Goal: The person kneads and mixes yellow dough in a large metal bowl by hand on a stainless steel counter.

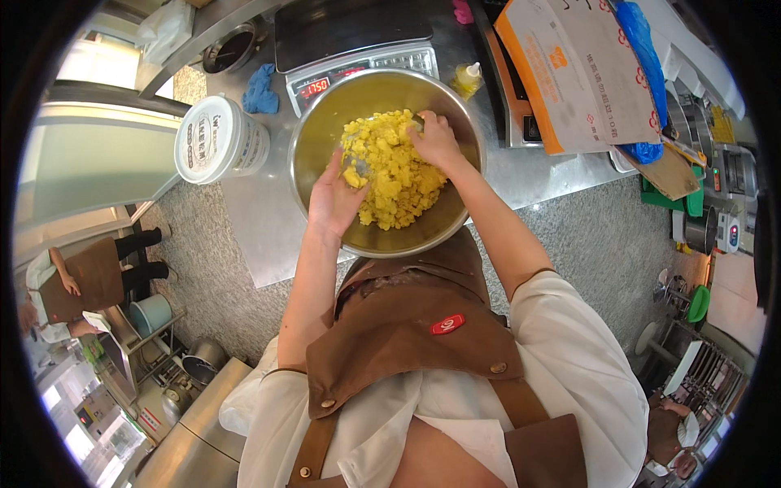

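A large stainless steel bowl [421,241] stands in front of me at the near edge of the metal table. Inside it lies a heap of yellow crumbly food [396,177], seemingly a crumbled dough or mash. My left hand [337,198] is at the heap's left side, palm turned up with fingers spread; some yellow lumps lie by its fingers. My right hand [436,140] reaches over the bowl's right side, its fingers curved at the heap's upper right edge. Whether its fingertips grip any crumbs, I cannot tell. Behind the bowl is a digital scale [403,58].
Left of the bowl stands a lidded white plastic tub [207,140], with a blue cloth [261,89] behind it. A squeeze bottle [467,79] stands behind right, beside a cardboard box [573,79]. Co-workers in brown aprons stand at far left [91,283] and lower right [668,430].
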`<state>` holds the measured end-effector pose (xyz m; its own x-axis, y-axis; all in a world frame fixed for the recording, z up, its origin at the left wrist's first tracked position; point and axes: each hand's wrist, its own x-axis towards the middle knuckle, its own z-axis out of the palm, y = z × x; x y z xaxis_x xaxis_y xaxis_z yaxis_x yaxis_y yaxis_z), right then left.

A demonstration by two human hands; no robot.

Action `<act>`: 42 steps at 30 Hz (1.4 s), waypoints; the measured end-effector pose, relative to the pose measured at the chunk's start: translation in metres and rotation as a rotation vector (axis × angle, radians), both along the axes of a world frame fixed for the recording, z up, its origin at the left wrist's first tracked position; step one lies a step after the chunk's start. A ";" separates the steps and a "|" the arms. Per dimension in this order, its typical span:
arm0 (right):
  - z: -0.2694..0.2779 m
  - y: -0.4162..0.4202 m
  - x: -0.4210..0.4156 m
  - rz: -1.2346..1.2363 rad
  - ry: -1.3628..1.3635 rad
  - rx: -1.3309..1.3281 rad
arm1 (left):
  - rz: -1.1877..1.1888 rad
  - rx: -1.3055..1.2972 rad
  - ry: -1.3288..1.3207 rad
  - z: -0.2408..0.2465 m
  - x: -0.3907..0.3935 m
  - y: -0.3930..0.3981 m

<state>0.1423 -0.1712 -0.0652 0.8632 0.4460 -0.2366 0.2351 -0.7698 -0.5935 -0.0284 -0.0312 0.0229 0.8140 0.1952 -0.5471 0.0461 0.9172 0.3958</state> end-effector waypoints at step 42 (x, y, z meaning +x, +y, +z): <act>0.054 0.011 -0.087 0.087 0.182 0.497 | -0.187 0.389 0.026 -0.015 0.007 -0.009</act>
